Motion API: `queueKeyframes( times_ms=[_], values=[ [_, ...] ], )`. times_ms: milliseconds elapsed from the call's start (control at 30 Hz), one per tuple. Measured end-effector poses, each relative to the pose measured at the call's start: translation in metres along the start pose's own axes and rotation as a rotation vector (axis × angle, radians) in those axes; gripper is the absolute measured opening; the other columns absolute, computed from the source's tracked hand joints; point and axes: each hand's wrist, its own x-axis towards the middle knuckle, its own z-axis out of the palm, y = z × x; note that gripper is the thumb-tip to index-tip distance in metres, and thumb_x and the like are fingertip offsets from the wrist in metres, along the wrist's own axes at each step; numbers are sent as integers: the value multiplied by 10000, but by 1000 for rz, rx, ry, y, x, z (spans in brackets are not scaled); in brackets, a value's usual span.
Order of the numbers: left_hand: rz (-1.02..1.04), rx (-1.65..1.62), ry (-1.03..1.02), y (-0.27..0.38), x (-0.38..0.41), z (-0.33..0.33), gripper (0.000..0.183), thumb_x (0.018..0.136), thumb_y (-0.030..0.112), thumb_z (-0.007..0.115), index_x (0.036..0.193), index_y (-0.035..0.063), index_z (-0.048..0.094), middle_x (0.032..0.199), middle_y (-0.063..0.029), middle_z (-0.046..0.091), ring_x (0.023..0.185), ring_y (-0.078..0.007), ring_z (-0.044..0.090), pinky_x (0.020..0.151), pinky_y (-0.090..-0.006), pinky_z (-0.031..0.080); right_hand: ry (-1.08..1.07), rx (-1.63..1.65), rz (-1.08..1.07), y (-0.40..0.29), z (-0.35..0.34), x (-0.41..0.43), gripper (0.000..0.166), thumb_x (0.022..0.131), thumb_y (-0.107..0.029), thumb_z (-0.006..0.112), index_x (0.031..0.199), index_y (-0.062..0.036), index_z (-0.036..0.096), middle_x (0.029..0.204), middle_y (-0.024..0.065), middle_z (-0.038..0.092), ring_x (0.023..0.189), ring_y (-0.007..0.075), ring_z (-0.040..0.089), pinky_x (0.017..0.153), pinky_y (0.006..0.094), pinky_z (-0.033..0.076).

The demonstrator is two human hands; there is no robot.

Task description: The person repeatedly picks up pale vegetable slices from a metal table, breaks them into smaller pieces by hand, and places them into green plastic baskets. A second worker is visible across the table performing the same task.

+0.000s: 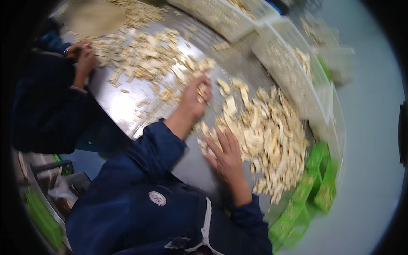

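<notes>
My left hand point(193, 97) is raised over the middle of the metal table point(188, 165), fingers curled around a few small pale slices point(201, 92). They look like pieces of sliced dried food, though the exact kind is unclear. Lower and to the right, my right hand point(227, 156) lies palm down with its fingers spread at the near-left edge of a large heap of pale slices point(264, 134). The fingertips touch or hover just above the slices there. A looser scatter of similar slices point(149, 57) spreads beyond my left hand, towards the upper left.
White perforated plastic crates point(287, 67) holding slices line the table's far side. Green plastic baskets point(306, 197) stand at the right edge. At the left, a co-worker's hands point(83, 55) work at the scatter, near a blurred round tan object point(94, 17).
</notes>
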Motion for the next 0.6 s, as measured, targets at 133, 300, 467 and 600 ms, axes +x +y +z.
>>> queueKeyframes(
  times_ms=[133, 300, 467, 600],
  values=[
    [22, -101, -3, 0, 0, 6, 362, 973, 160, 602, 1309, 62, 511, 795, -3, 528, 605, -103, 462, 452, -225, 357, 55, -244, 84, 47, -2, -11, 447, 891, -298, 692, 1326, -234, 608, 1470, 100, 468, 1378, 342, 407, 1113, 531, 343],
    [74, -121, 62, -5, 2, 8, 338, 997, 138, 571, 1314, 54, 492, 827, -10, 534, 625, -98, 459, 445, -209, 360, 134, -42, 153, 81, -43, 19, 249, 893, -206, 686, 1127, -122, 701, 1235, 101, 612, 1178, 334, 555, 991, 452, 446],
    [93, -98, 57, -1, 4, 10, 331, 990, 139, 558, 1306, 61, 497, 783, -15, 540, 585, -94, 470, 414, -206, 351, 136, 47, 87, 83, -23, 116, 239, 894, -174, 660, 1121, -102, 687, 1065, 126, 674, 995, 341, 603, 865, 412, 504],
    [38, -76, 106, -3, -2, 7, 196, 936, 141, 594, 1123, 105, 547, 761, -17, 543, 545, -113, 515, 402, -234, 380, 196, -103, 70, 92, 31, 168, 257, 881, -205, 664, 1115, -99, 681, 1053, 135, 670, 965, 336, 621, 834, 428, 513]
  ],
)
